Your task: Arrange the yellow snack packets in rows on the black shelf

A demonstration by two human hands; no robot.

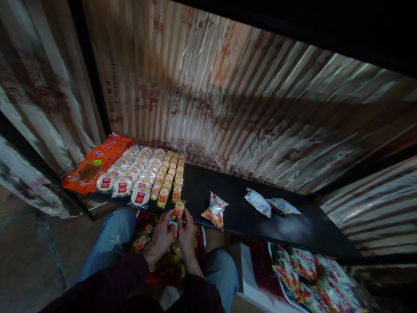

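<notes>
Between my fingertips is a small yellow-wrapped snack packet (178, 209) with a red label, held upright at the front edge of the black shelf (195, 182). My left hand (163, 234) pinches it from one side and my right hand (186, 234) from the other. Just below it, between the hands, something white and blue shows, too covered to name. Right ahead on the shelf stand rows of matching yellow packets (163, 196). Beneath my hands, between my knees, is a red-edged box (202, 243) holding more yellow-wrapped packets.
Left of the yellow rows lie round white wrapped crackers (140, 196) and an orange snack bag (87, 169). Farther right on the shelf are a red-and-white snack bag (215, 210) and two pale bags (258, 202). A white carton (246, 269) of similar bags stands below right.
</notes>
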